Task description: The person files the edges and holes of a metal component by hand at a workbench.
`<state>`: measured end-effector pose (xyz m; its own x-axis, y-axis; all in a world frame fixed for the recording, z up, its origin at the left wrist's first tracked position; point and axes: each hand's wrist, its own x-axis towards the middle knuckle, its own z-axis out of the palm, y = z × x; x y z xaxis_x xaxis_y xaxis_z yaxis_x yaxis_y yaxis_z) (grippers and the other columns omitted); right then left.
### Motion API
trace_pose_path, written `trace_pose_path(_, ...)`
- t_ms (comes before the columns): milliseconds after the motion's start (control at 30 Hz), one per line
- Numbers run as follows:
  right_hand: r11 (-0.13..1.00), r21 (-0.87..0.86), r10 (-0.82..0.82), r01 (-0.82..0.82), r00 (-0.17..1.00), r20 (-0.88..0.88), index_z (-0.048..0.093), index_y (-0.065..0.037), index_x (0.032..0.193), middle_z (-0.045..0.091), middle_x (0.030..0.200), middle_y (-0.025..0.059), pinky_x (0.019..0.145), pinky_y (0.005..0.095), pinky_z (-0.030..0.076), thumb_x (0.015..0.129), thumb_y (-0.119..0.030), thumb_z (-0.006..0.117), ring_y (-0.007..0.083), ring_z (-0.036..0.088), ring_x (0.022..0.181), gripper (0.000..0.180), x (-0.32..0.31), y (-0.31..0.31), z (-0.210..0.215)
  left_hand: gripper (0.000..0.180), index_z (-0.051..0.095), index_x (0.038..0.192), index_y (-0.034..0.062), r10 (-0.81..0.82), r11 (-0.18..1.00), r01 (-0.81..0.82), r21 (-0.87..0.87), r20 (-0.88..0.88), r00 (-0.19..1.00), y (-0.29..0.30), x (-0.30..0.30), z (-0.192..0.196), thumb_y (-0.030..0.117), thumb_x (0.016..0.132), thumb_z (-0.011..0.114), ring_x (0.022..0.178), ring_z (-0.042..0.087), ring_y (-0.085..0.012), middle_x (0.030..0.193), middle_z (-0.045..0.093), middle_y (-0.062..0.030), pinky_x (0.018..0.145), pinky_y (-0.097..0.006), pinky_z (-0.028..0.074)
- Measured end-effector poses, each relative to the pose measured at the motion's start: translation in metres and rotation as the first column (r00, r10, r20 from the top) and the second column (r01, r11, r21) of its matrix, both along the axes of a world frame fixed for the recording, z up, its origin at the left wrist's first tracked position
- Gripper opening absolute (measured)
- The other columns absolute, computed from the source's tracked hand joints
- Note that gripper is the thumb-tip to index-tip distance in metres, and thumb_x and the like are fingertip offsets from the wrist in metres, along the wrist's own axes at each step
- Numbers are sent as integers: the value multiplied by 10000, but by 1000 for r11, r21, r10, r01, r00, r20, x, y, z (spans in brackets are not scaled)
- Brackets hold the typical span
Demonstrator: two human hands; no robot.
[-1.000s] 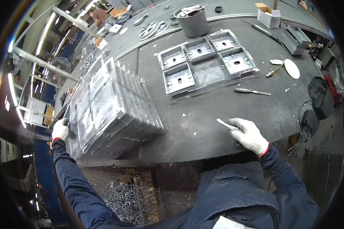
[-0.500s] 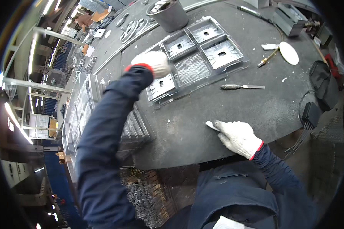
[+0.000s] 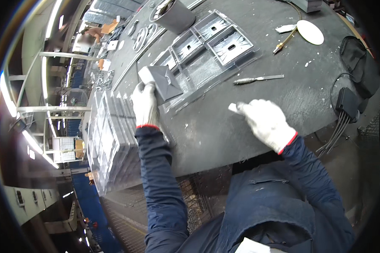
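My left hand [image 3: 146,103], in a white knit glove, grips a square grey metal plate [image 3: 168,84] by its near left edge. The plate is tilted above the near left part of a clear plastic tray [image 3: 200,69]. Similar metal plates [image 3: 232,45], each with a slot in the middle, sit in the tray's far compartments. My right hand [image 3: 264,120], also gloved, is closed over the table with a small white piece [image 3: 232,107] poking out between thumb and fingers; its kind is unclear. Beyond that hand lies a flat-bladed hand tool [image 3: 257,79] with a dark handle.
Stacked clear trays [image 3: 114,143] stand left of my left hand. A grey bucket [image 3: 173,17] stands behind the tray. Far right lie a white oval disc [image 3: 310,32], a hose with a brass tip [image 3: 285,40] and a black box with cables [image 3: 347,101] near the table edge.
My left hand has drawn back from the tray toward me and now holds the metal plate up. My right hand has moved slightly farther from me, still pinching the white piece.
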<state>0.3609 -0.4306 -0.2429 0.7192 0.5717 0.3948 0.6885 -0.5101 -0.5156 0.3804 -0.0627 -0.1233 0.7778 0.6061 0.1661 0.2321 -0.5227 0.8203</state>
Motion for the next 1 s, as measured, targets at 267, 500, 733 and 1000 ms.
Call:
trace_pose_path(267, 988, -151, 40, -25, 994, 100, 707, -178, 1367, 638, 1253, 109, 996, 471, 515, 897, -272, 839, 341, 617, 1138, 497, 9, -18, -17, 537, 659, 1408, -80, -103, 926, 99, -364, 9, 995, -78, -136, 18, 274, 1021, 773, 1108, 702, -199, 1233, 736, -155, 970, -338, 571)
trace_pose_path(500, 982, -53, -154, 180, 933, 326, 736, -92, 1173, 734, 1168, 140, 937, 468, 604, 983, -218, 748, 358, 722, 1052, 228, 52, -17, -20, 569, 646, 1426, -102, -157, 952, 121, -281, -110, 981, -82, -158, -30, 169, 955, 814, 1129, 693, -207, 1249, 739, -165, 1018, -347, 551)
trace_pose_path(733, 924, -346, -57, 160, 955, 290, 732, -92, 1164, 740, 1025, 126, 890, 474, 592, 996, -205, 710, 356, 733, 1033, 204, 107, 9, -39, 604, 651, 1345, -46, 28, 949, 32, -315, 184, 983, -81, -186, -70, 32, 799, 898, 1011, 733, -228, 1165, 736, -143, 886, -378, 619)
trace_pose_path(1000, 979, -70, -176, 192, 966, 187, 717, -105, 1353, 798, 1188, 128, 908, 432, 605, 1072, -211, 603, 282, 786, 1032, 321, 107, -26, -36, 659, 646, 1415, -18, -71, 989, 73, -129, 21, 997, -82, -228, -89, 42, 822, 929, 1116, 734, -226, 1256, 763, -135, 982, -386, 600)
